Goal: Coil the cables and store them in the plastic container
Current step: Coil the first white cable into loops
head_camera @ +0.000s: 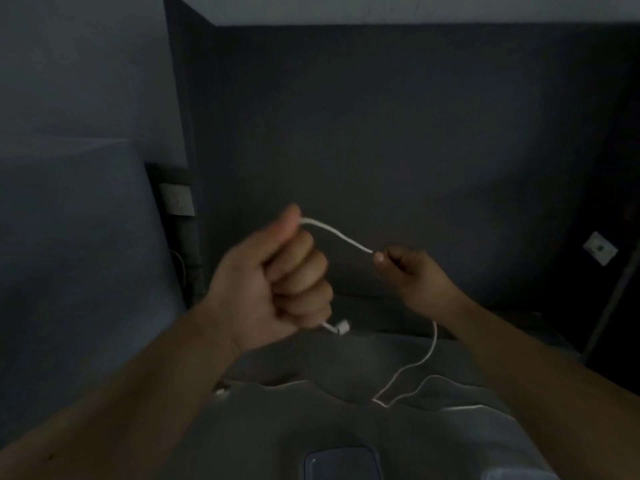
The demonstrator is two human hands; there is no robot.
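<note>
The left hand (273,282) is closed in a fist round the white cable (337,233), thumb laid on top. This looks like the anchor grip for winding: it traps one end so that loops can be gathered against it. That end, a small pale connector (341,325) with a squared plastic body, pokes out just below the fist's little-finger side. From the top of the fist, under the thumb, the cable rises in a smooth shallow arch across to the right hand (415,275), which pinches it between thumb and fingertip, the other fingers tucked in. The light pinch probably lets the cord be fed and steered towards the fist for the first turn. Below the right hand the rest hangs slack, curving down and then back towards the person, where it rests on rumpled grey fabric (311,410) beneath both forearms. The cord is thin, round and rubbery-looking, limp enough to drape yet springy enough to hold its arch. No finished loop shows, so I judge the coiling barely begun. Nearer the person than both hands lies a dark glossy slab with rounded corners (343,462); the dimness hides what it is. No plastic container can be made out.
</note>
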